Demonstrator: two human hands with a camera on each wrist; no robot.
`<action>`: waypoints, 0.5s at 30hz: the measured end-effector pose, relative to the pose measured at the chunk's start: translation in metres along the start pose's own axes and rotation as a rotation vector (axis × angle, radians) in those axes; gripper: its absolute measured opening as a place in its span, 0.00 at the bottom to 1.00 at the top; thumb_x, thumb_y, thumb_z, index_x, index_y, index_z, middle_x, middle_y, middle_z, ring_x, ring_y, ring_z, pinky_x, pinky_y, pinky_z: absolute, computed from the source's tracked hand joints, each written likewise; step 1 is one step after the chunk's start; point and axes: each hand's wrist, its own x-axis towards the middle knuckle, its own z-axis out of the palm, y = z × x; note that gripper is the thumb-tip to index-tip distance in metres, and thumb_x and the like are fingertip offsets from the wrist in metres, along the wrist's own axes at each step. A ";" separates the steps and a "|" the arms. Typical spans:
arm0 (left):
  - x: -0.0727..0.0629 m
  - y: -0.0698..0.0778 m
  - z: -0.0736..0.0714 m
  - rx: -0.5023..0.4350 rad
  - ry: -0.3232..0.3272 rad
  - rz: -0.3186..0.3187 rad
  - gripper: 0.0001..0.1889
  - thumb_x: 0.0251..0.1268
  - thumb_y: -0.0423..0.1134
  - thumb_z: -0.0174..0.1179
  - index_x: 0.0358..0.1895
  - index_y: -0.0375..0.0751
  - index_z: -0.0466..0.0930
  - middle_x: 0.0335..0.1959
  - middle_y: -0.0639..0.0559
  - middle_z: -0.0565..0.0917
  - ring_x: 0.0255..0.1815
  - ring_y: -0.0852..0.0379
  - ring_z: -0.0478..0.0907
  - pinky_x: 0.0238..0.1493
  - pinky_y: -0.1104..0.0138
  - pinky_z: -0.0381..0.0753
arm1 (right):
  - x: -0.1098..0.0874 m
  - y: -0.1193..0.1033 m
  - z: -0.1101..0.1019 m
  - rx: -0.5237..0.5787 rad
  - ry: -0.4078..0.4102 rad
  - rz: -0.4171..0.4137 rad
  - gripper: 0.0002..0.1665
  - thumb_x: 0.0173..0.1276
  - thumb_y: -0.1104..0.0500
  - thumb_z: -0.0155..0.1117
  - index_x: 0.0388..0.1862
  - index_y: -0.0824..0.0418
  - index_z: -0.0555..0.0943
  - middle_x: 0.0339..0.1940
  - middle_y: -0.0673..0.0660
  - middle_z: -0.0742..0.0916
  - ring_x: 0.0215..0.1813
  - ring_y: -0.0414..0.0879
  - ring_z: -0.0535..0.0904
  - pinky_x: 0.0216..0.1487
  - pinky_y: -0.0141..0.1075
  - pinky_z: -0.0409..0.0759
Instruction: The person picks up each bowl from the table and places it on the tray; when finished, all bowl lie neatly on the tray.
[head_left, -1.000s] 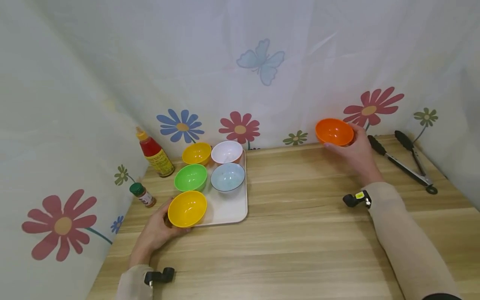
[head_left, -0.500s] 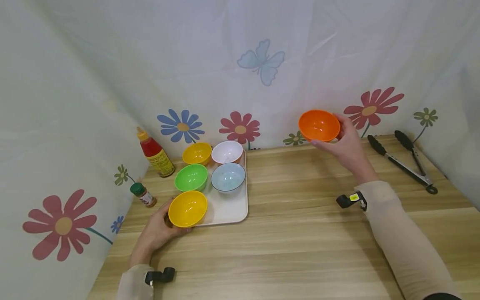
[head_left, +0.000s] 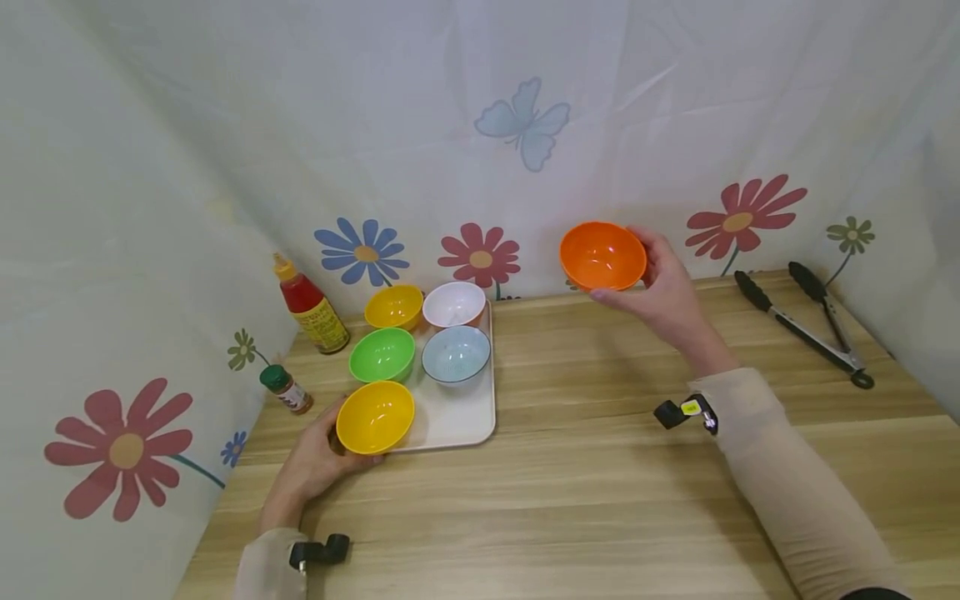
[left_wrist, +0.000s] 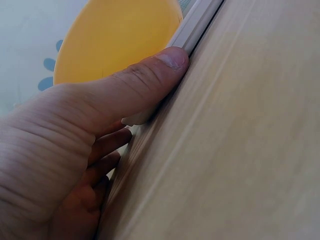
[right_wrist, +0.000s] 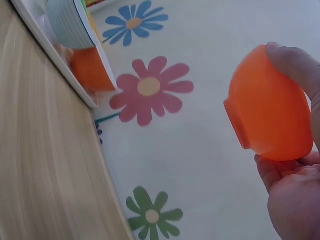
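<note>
My right hand [head_left: 666,304] pinches an orange bowl [head_left: 602,257] between thumb and fingers, held up above the table's back edge. In the right wrist view, the orange bowl [right_wrist: 270,110] is tilted on its side, well away from the tray. At the left, my left hand [head_left: 318,462] grips the near left corner of a white tray [head_left: 468,423], thumb [left_wrist: 150,75] along its front edge. A large yellow bowl [head_left: 375,418] sits in that corner. Behind it on the tray stand a green bowl [head_left: 382,357], a pale blue bowl [head_left: 456,356], a smaller yellow bowl [head_left: 394,307] and a white-lined bowl [head_left: 454,305].
Left of the tray stand a red sauce bottle [head_left: 313,308] with a yellow cap and a small green-capped spice jar [head_left: 286,389]. Black-tipped tongs [head_left: 813,329] lie spread at the right back. A flower-printed cloth [head_left: 525,208] borders the wooden table [head_left: 585,500].
My right hand has carried the orange bowl leftward, towards the tray, raising it slightly at first. The left hand and the bowls on the tray have stayed in place.
</note>
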 end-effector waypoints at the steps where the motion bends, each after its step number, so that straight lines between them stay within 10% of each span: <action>1: 0.000 0.000 0.000 0.000 0.000 0.000 0.63 0.47 0.53 0.92 0.88 0.49 0.64 0.87 0.43 0.69 0.89 0.36 0.61 0.90 0.33 0.52 | -0.001 0.000 0.003 0.014 -0.014 0.000 0.57 0.68 0.62 0.85 0.88 0.60 0.61 0.83 0.57 0.74 0.79 0.53 0.73 0.78 0.31 0.79; 15: 0.000 -0.001 -0.001 0.006 -0.009 -0.002 0.64 0.49 0.55 0.91 0.88 0.48 0.63 0.88 0.42 0.68 0.88 0.35 0.61 0.89 0.32 0.53 | -0.012 -0.002 0.068 0.098 -0.187 -0.014 0.58 0.68 0.63 0.85 0.89 0.59 0.62 0.82 0.56 0.76 0.80 0.53 0.74 0.85 0.49 0.75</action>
